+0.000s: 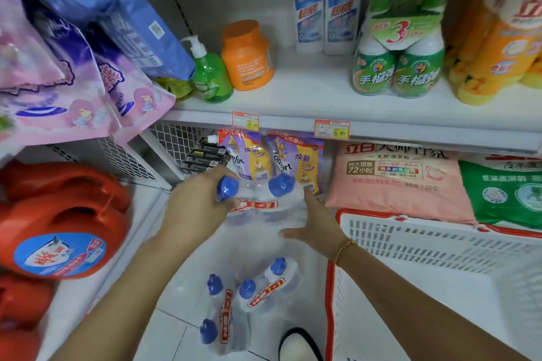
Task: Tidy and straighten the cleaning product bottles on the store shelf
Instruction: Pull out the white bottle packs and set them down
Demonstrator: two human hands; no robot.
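Bottle pack [264,209] stands caps-up between the hands; left hand [196,202] grips one neck; right hand [313,223], fingers straight, steadies its side. Shelf [252,249] lies straight ahead.

White shelf [308,94] above pale, seemingly tiled floor [176,328]; mesh divider [173,138].

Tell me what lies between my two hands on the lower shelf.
Head view: the wrapped twin pack of clear, blue-capped bottles. The left hand grips one cap; the right hand lies open against its other side.
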